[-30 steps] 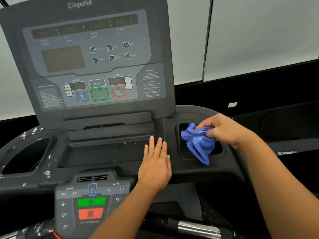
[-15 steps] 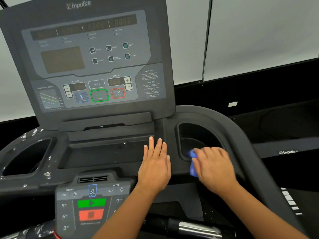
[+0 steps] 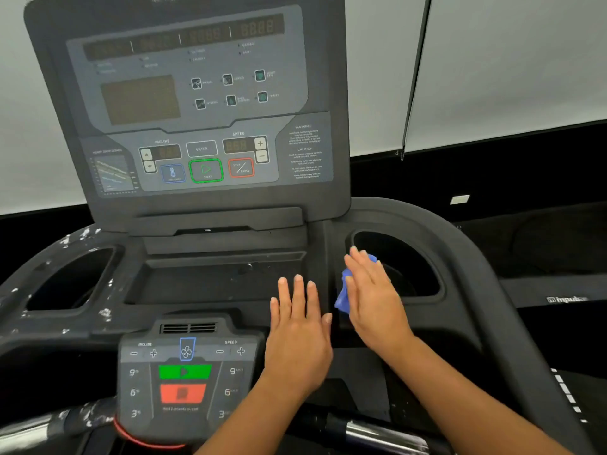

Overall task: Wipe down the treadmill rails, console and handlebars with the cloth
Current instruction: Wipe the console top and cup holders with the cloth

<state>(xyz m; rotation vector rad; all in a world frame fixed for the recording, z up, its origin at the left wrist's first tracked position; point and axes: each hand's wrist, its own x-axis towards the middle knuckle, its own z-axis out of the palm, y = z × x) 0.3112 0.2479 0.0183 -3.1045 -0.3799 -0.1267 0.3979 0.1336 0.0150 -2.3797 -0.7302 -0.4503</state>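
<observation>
Fingers (image 3: 363,267): right hand (image 3: 372,307) straight, pressed cloth (image 3: 342,297) onto cup holder (image 3: 417,267) rim.
Left hand (image 3: 299,326): stayed flat, bracing.
Change: we went from bunched grip to wiping; console (image 3: 203,103) face pending.

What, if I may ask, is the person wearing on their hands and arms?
Nothing that shows. The left hand and right hand are bare, with no gloves, rings, watch or wristband in view. The forearms are uncovered too, and no sleeve reaches into the picture.
</observation>
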